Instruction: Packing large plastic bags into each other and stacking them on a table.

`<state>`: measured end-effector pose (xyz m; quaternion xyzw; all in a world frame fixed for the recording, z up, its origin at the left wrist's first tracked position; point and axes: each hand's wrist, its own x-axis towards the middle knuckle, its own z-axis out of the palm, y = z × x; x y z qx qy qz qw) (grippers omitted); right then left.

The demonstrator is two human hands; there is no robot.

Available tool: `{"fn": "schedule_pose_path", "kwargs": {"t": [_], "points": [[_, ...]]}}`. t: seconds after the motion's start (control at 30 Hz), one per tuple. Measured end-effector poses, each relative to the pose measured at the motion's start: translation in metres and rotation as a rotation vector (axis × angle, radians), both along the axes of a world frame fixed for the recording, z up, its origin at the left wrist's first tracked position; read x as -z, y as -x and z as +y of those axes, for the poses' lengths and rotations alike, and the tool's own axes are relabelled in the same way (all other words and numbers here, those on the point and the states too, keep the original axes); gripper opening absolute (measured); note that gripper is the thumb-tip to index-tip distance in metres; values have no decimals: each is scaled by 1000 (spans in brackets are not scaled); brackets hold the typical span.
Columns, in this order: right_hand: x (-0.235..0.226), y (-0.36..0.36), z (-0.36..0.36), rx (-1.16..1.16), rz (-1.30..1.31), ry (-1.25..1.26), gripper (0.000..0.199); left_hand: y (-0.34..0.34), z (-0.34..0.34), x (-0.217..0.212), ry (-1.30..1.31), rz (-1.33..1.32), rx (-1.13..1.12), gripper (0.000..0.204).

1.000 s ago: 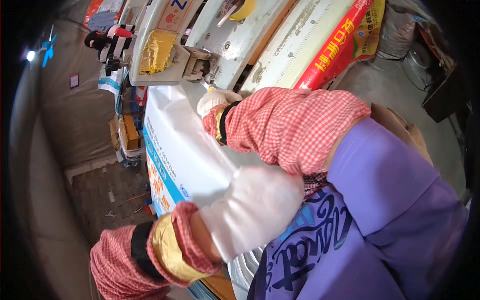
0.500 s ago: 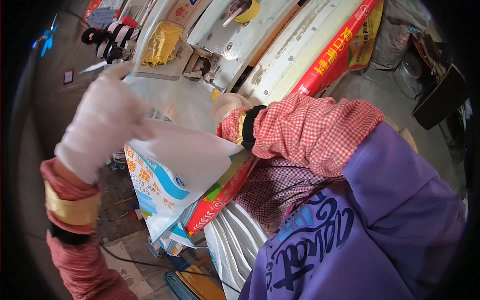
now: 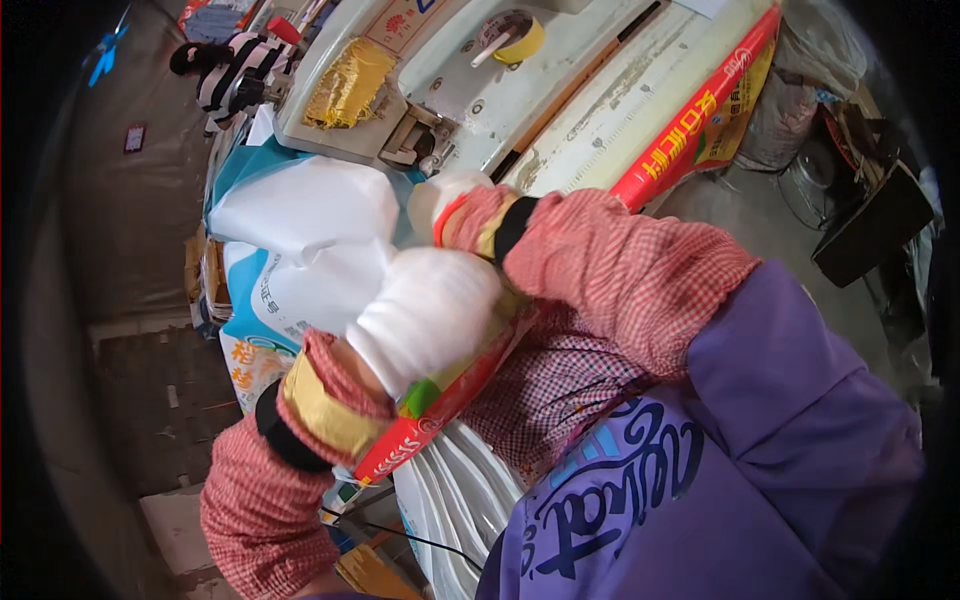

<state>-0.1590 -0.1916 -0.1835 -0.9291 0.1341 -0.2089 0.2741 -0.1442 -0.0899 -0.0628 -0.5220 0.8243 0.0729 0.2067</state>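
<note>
My left hand (image 3: pixel 430 310), in a white glove, lies over the near edge of a white and blue printed bag (image 3: pixel 310 215); its fingers are turned away and blurred. Beside the machine, my right hand (image 3: pixel 440 205) in a pale glove rests at the bag's right edge. My sleeve hides most of that hand, so its fingers do not show. The bag is bunched up and spreads left of both hands, under the pale machine (image 3: pixel 350 90), which looks like a sewing machine. Below my left hand runs a red and green printed bag edge (image 3: pixel 440 415).
A yellow tape roll (image 3: pixel 522 40) with a white stick lies on the machine. Along the worn white table (image 3: pixel 600 130) stretches a red and yellow printed bag (image 3: pixel 690 125). Stacked white bags (image 3: pixel 450 490) sit by my lap. A dark box (image 3: pixel 870 225) stands at the right.
My left hand has come down and right, from the far left onto the near edge of the bag. The bag now lies bunched further left, below the machine. My right hand has barely moved.
</note>
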Motion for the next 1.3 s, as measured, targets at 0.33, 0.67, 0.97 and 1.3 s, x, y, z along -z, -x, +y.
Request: {"fn": "schedule_pose_path", "kwargs": {"t": [0.33, 0.67, 0.97, 1.3], "points": [[-47, -6, 22, -23, 74, -357, 40, -169, -36, 76, 544, 213, -862, 11], [-57, -93, 24, 59, 277, 126, 15, -86, 137, -111, 992, -62, -599, 26], [-129, -47, 76, -618, -351, 62, 18, -191, 242, -65, 1000, 564, -1192, 64], [-98, 12, -7, -131, -406, -88, 15, -258, 228, 45, 600, -456, -919, 17]]}}
